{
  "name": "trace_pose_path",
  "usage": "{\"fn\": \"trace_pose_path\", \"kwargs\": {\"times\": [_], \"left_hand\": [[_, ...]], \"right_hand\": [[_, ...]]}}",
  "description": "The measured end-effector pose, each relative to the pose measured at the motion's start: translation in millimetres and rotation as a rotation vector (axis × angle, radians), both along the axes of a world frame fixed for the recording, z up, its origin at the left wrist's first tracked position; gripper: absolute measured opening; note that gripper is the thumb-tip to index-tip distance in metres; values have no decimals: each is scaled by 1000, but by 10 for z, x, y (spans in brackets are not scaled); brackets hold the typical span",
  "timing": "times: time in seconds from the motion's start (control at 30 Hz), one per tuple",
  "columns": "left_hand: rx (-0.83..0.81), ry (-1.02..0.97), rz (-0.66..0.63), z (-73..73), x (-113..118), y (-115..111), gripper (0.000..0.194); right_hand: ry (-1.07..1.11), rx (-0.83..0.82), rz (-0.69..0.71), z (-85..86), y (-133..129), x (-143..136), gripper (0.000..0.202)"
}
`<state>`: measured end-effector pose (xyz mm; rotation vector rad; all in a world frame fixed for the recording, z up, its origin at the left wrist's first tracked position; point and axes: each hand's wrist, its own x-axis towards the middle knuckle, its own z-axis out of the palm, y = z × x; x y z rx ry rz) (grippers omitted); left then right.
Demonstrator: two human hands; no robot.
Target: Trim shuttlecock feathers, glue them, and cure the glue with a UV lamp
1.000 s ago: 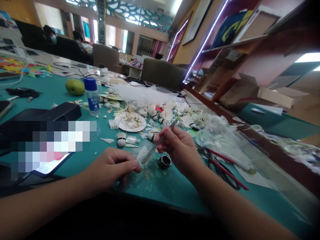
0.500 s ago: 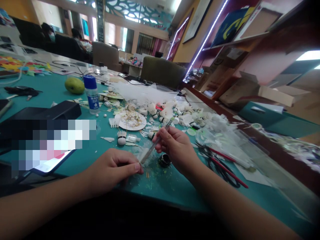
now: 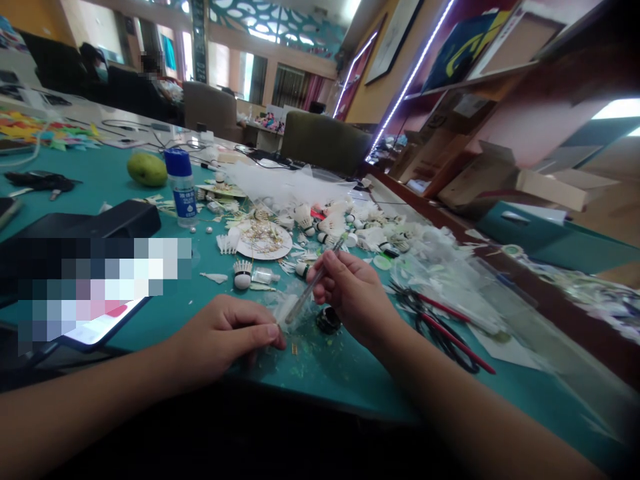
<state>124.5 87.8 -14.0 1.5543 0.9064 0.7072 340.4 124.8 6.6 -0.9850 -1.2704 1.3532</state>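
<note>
My right hand (image 3: 354,285) is closed in a pen-like grip around a slim, greyish pen-like tool (image 3: 303,301). Its lower tip points down toward my left hand (image 3: 239,331), a small gap from the fingertips. The thumb and forefinger of that left hand are pinched together; whatever is between them is too small or hidden to make out. Under the right hand stands a small dark open jar (image 3: 327,323). A tiny gold-coloured piece (image 3: 295,349) lies on the green mat (image 3: 345,387). Beyond the left hand are a cut shuttlecock (image 3: 243,275) and a small clear bottle (image 3: 264,275).
A white disc (image 3: 243,248) holds gold bits. Behind it spread shuttlecocks (image 3: 327,237) and clear plastic film (image 3: 295,183). Red-handled pliers (image 3: 453,340) lie right. Left are a glue bottle (image 3: 183,190), a green mango (image 3: 147,170), a lit phone (image 3: 107,323) and keys (image 3: 43,181).
The tool's tip has lifted slightly up and right, away from my left fingertips. My left hand keeps its pinch, almost in the same place.
</note>
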Motion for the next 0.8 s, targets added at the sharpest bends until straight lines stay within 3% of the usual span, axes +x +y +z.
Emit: {"fn": "trace_pose_path", "kwargs": {"times": [0.67,0.8], "left_hand": [[7,-1,3,-8,-4,2,25],[-5,12,12,-7,4,3,26]], "right_hand": [[28,40,-154,18,52,44,35],[0,62,-91,17,12,10,33]]}}
